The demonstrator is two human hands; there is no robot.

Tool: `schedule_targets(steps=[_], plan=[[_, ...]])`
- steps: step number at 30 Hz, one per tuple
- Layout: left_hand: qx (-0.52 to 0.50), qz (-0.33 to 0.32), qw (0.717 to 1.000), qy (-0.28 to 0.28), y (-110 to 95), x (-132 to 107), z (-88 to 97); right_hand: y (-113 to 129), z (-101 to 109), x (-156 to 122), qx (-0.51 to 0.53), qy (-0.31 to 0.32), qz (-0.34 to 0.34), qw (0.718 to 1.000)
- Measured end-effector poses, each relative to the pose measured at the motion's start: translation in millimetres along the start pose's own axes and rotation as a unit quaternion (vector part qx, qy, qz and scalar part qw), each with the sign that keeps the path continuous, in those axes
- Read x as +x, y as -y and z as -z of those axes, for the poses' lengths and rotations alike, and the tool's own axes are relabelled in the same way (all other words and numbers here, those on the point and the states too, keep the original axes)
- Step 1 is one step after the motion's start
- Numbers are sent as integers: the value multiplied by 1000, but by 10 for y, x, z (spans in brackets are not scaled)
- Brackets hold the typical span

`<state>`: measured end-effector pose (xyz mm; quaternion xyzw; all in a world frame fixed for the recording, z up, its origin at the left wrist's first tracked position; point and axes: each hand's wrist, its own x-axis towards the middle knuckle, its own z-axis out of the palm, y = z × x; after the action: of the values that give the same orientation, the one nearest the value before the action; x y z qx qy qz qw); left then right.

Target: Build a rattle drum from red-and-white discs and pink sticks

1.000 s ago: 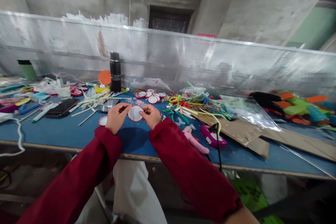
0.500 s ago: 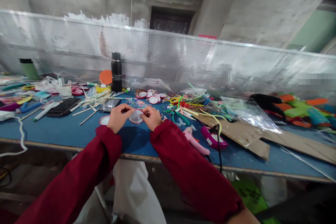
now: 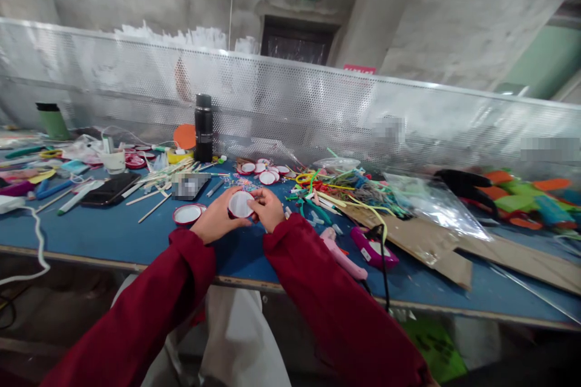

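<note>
Both of my hands hold a small white disc with a red rim (image 3: 240,204) just above the blue table (image 3: 113,233). My left hand (image 3: 216,221) cups it from below and the left, fingers curled round its edge. My right hand (image 3: 268,208) pinches its right edge. A second red-rimmed white disc (image 3: 187,214) lies flat on the table just left of my left hand. More such discs (image 3: 265,171) lie in a cluster further back. Both arms wear dark red sleeves.
A black bottle (image 3: 204,127) stands at the back by the perforated metal screen (image 3: 318,109). A black phone (image 3: 109,188), sticks and pens lie left. Right of my hands are pink glue guns (image 3: 373,247), coloured pipe cleaners (image 3: 345,184), cardboard (image 3: 436,242) and a plastic bag (image 3: 431,199).
The disc has tilted and come lower, closer to me. My left hand has shifted under it, which uncovers the second disc on the table. The view has moved slightly.
</note>
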<state>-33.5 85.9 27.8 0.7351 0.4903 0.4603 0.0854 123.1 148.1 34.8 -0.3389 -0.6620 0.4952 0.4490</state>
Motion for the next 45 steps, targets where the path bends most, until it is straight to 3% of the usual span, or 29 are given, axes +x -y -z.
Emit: schedule_targets(steps=[6,10,14,20,24,28,34,41,45], plan=[[38,3,999,4,-151,-2,46,-63,23,32,32,37,-25,999],[73,38,997,-3,-244,-15,74,-88,20,16,40,53,-29,997],[78,79,993,-32,-259,-37,71,-15,35,-47,5,63,22,998],[27,132,989,-60,-281,-38,86,268,133,-192,-185,25,154,970],[-22,130,990,-40,-281,-31,104,394,175,-312,-245,33,211,946],[-48,132,990,-26,-230,-37,94,372,177,-394,-224,38,252,940],[-133,118,984,6,-185,-183,56,272,165,-583,-173,23,242,955],[-181,71,980,48,-207,-484,94,114,133,-923,-224,-20,267,937],[-185,48,980,45,-167,-543,103,-9,73,-1027,-177,-15,228,957]])
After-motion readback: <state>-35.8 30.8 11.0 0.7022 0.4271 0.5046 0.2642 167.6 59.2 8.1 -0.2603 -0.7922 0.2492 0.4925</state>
